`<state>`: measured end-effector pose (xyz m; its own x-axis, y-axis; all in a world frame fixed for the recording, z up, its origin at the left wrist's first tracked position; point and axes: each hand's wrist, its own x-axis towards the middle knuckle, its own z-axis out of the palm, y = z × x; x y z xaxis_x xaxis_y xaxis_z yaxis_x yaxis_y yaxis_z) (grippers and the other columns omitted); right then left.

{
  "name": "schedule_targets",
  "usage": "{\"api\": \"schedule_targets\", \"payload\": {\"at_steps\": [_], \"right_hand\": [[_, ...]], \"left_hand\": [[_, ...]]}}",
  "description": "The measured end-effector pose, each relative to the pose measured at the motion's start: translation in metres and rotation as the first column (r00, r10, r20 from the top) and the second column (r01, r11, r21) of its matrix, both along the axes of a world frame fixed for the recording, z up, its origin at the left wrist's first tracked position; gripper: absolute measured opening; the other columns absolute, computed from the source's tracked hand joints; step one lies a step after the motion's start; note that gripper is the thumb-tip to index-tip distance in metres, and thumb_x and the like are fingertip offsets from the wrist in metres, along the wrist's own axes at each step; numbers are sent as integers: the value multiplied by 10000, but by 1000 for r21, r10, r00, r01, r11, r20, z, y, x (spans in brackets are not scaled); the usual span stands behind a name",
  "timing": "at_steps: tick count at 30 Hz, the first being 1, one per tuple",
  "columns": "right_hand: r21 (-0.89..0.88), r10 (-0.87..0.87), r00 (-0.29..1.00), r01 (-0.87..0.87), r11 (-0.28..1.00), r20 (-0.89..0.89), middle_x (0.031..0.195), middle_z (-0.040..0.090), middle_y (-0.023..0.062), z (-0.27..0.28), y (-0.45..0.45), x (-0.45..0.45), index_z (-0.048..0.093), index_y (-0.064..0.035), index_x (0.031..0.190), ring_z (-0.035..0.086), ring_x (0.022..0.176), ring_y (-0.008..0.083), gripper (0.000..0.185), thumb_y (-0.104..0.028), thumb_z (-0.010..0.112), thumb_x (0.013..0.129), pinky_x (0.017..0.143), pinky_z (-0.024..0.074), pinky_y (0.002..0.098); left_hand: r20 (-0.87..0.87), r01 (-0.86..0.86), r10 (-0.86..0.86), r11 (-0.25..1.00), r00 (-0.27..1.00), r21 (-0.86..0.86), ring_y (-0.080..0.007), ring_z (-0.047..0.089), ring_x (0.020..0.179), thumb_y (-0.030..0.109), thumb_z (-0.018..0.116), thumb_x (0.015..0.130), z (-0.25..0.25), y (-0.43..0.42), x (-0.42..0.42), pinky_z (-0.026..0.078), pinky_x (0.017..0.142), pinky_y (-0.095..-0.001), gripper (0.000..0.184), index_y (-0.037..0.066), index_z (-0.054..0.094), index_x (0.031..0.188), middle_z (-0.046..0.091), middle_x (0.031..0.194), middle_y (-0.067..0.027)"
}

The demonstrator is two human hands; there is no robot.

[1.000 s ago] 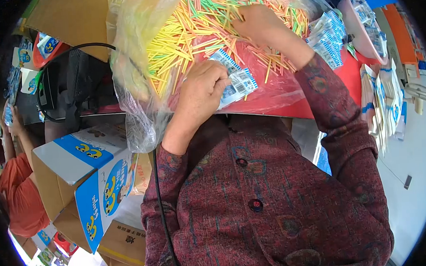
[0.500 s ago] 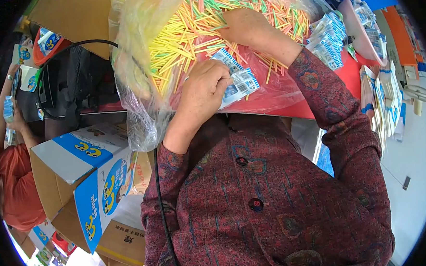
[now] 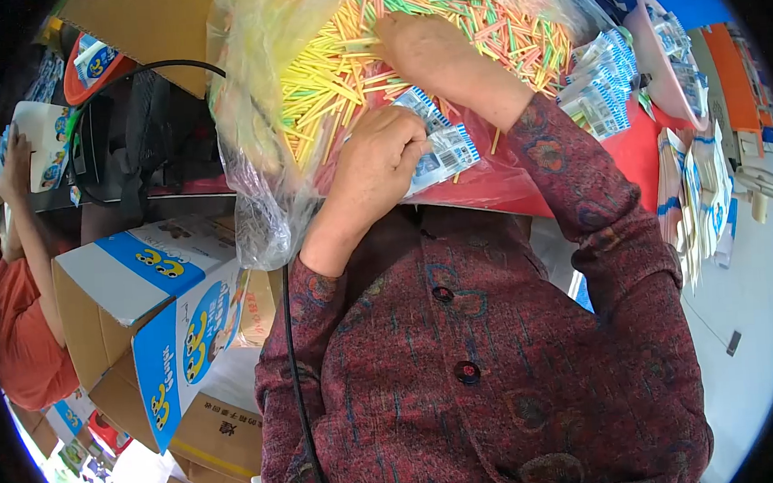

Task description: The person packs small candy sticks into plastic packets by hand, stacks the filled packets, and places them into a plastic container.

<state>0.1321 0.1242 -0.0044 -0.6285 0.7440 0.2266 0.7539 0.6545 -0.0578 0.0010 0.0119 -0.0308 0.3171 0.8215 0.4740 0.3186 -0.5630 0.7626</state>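
My left hand is closed on small blue-and-white packets at the table's near edge, thumb and fingers pressed on them. My right hand reaches over the pile of thin coloured sticks, its back toward the camera; its fingers are hidden, so what they hold cannot be told. Yellow, green, orange and pink sticks lie on clear plastic over the red tabletop. More packets lie in a stack right of the sticks.
A pink basin with packets stands at the right, near flat bags. Open cardboard boxes are at the lower left. A black cable runs down past my left arm. Another person in an orange top is at the far left.
My right hand has moved left across the sticks. My left hand stays on the packets. The view has shifted slightly. The other person's arm has moved up to a white sheet.
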Motion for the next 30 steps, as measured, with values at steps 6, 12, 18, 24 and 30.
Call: {"api": "schedule_targets", "payload": {"at_steps": [6, 12, 18, 24, 30], "right_hand": [[-30, -15, 1000, 15, 999, -22, 909, 597, 182, -7, -12, -5, 552, -18, 926, 623, 794, 343, 269, -271, 600, 849, 695, 503, 431], [-124, -7, 997, -2, 992, -74, 907, 589, 171, -8, -11, -3, 536, -18, 992, 609, 844, 355, 262, -241, 579, 862, 717, 502, 428], [62, 92, 946, -76, 995, -310, 920, 588, 168, -21, -11, 16, 512, -15, 995, 596, 858, 370, 232, -202, 565, 869, 722, 495, 442], [-172, -174, 896, 111, 979, -409, 784, 599, 102, -17, -4, 28, 513, -30, 999, 605, 715, 288, 208, -225, 533, 929, 644, 481, 373], [-667, -372, 630, -326, 670, -682, 685, 531, -3, 17, -8, 55, 544, -47, 959, 511, 606, 95, 227, -272, 516, 959, 538, 408, 245]], "left_hand": [[-6, -1, 1, 1000, 1000, 1, -324, 550, 764, 46, 628, 744, -2, 1, 2, 422, 686, -401, 121, 21, 510, 752, 558, 764, -120], [-99, 30, -40, 995, 994, -96, -309, 579, 884, 31, 628, 776, 2, -2, -4, 440, 784, -387, 103, 13, 533, 810, 619, 912, -118], [-55, 41, -45, 995, 997, -86, -313, 574, 854, 35, 633, 765, 0, 0, -2, 437, 769, -389, 107, 13, 534, 799, 605, 871, -120], [41, 45, -39, 986, 998, -158, -264, 598, 867, 46, 633, 789, 2, -2, -2, 452, 776, -359, 92, 23, 548, 816, 622, 911, -117], [581, 40, 203, 925, 788, -377, -166, 576, 966, 45, 575, 886, 32, -5, -1, 458, 834, -308, 26, 40, 551, 893, 603, 1085, -97]]}}
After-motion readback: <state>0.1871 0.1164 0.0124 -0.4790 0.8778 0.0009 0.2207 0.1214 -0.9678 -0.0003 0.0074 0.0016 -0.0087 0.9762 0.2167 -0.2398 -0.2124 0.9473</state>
